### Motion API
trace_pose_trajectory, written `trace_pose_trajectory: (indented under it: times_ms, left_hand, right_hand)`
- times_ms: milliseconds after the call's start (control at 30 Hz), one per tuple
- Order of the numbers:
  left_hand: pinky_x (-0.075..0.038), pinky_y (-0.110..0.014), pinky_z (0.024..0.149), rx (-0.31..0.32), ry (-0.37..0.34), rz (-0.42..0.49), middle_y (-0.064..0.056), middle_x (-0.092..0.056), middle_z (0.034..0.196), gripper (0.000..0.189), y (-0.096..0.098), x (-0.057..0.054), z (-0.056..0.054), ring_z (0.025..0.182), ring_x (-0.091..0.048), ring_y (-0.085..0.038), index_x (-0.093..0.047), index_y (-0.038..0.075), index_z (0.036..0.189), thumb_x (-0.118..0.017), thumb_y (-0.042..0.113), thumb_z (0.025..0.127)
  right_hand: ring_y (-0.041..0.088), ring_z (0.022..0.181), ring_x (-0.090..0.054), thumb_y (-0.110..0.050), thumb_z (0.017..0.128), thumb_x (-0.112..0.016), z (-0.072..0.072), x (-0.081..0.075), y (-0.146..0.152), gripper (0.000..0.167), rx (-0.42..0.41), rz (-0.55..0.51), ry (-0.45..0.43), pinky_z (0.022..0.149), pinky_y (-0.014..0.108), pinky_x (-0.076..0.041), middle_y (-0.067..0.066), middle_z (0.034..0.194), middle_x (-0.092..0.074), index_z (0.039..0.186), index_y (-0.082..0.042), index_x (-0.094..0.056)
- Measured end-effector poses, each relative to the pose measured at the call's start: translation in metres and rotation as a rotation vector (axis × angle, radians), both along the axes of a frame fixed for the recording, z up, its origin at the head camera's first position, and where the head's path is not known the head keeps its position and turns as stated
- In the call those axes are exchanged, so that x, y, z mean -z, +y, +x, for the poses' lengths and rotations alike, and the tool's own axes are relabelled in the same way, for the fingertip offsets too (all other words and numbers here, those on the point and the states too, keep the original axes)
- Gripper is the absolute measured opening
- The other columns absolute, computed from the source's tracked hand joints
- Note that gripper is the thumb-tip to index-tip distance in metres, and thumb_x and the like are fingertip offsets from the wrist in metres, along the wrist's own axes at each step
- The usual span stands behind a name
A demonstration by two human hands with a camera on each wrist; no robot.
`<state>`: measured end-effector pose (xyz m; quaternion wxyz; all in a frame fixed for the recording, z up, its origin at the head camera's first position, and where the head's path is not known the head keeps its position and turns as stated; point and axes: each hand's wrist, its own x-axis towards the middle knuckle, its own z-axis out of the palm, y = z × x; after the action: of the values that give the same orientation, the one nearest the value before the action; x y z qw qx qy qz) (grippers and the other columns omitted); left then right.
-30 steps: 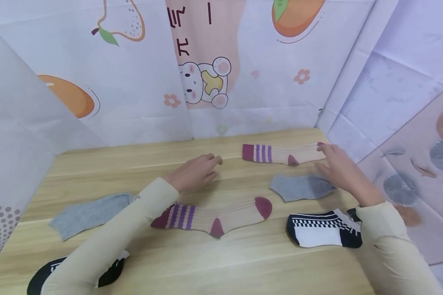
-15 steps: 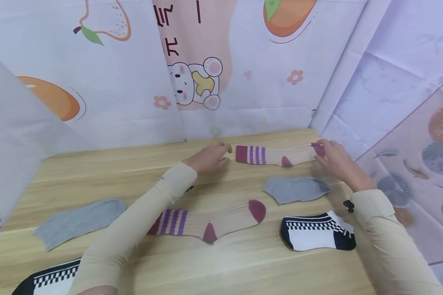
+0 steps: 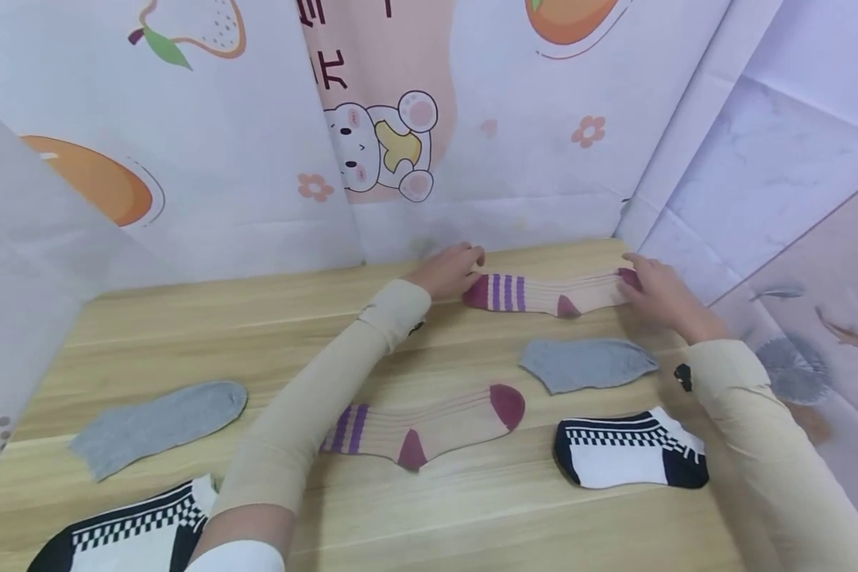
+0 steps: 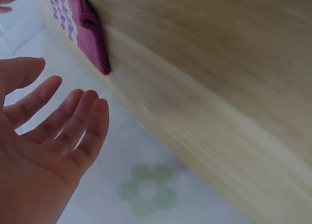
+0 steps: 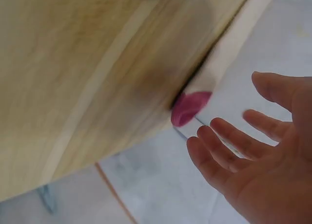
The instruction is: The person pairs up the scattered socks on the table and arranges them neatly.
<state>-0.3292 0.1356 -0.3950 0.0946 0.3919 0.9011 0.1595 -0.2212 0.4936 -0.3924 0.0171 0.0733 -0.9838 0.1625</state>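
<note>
A long cream sock (image 3: pixel 543 295) with purple stripes and maroon cuff, heel and toe lies flat at the back right of the table. My left hand (image 3: pixel 449 271) is by its cuff, and the left wrist view shows that hand (image 4: pixel 53 131) with loosely bent fingers, apart from the maroon cuff (image 4: pixel 90 36). At the other end, my right hand (image 3: pixel 661 292) is beside the toe. In the right wrist view this hand (image 5: pixel 258 141) has relaxed, spread fingers close to the maroon toe (image 5: pixel 190 108), holding nothing.
A second striped cream sock (image 3: pixel 443 429) lies mid-table, its cuff hidden behind my left sleeve. Grey ankle socks lie right (image 3: pixel 588 365) and left (image 3: pixel 160 425). Black-and-white checkered socks lie front right (image 3: pixel 629 451) and front left (image 3: pixel 132 528). A printed curtain (image 3: pixel 243 175) hangs behind the table.
My left hand has moved away and to the right, up to the cuff of the far striped sock. My right hand has stayed near its toe. The head view has shifted a little.
</note>
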Motion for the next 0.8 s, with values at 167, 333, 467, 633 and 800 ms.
trace_pose_trajectory:
  times_ms: [167, 333, 467, 633, 800]
  left_hand:
    - [-0.047, -0.030, 0.093, 0.014, 0.060, -0.065, -0.007, -0.061, 0.115, 0.025, 0.023, 0.004, -0.003, 0.104, -0.057, -0.020, -0.059, 0.007, 0.123, -0.055, 0.018, 0.101]
    - [-0.046, -0.031, 0.097, 0.037, 0.070, -0.099, -0.010, -0.063, 0.117, 0.025, 0.033, 0.006, -0.003, 0.108, -0.058, -0.022, -0.061, 0.004, 0.122, -0.057, 0.011, 0.098]
    - [-0.047, -0.032, 0.095, -0.011, 0.066, -0.113, -0.009, -0.063, 0.113, 0.025, 0.035, 0.004, -0.002, 0.105, -0.058, -0.024, -0.060, 0.005, 0.117, -0.062, 0.008, 0.093]
    - [-0.049, -0.032, 0.089, -0.069, 0.019, -0.094, -0.008, -0.063, 0.103, 0.016, 0.036, 0.005, -0.003, 0.097, -0.058, -0.023, -0.061, 0.004, 0.106, -0.064, 0.007, 0.090]
    - [-0.047, -0.032, 0.089, -0.084, -0.020, -0.056, -0.007, -0.062, 0.100, 0.012, 0.032, 0.010, -0.005, 0.096, -0.056, -0.022, -0.065, 0.005, 0.100, -0.066, 0.008, 0.089]
  right_hand:
    - [0.059, 0.102, -0.052, -0.008, 0.098, -0.051, -0.006, 0.003, -0.004, 0.050, -0.007, 0.101, 0.018, 0.089, 0.067, -0.041, 0.041, 0.112, -0.056, 0.142, 0.013, -0.037]
    - [0.055, 0.090, -0.055, -0.005, 0.099, -0.050, -0.009, 0.004, -0.006, 0.031, 0.017, 0.197, 0.081, 0.076, 0.064, -0.045, 0.037, 0.103, -0.061, 0.124, 0.012, -0.056]
    - [0.054, 0.095, -0.057, -0.003, 0.099, -0.047, -0.010, 0.004, -0.005, 0.031, 0.001, 0.133, 0.002, 0.082, 0.063, -0.046, 0.037, 0.105, -0.058, 0.124, 0.013, -0.054]
    - [0.058, 0.110, -0.049, -0.004, 0.100, -0.041, -0.011, 0.006, -0.002, 0.041, 0.023, 0.083, -0.167, 0.094, 0.066, -0.041, 0.044, 0.119, -0.048, 0.134, 0.019, -0.039]
    - [0.058, 0.108, -0.051, -0.004, 0.098, -0.048, -0.011, 0.005, -0.001, 0.034, 0.016, 0.068, -0.195, 0.094, 0.066, -0.041, 0.043, 0.114, -0.054, 0.122, 0.020, -0.047]
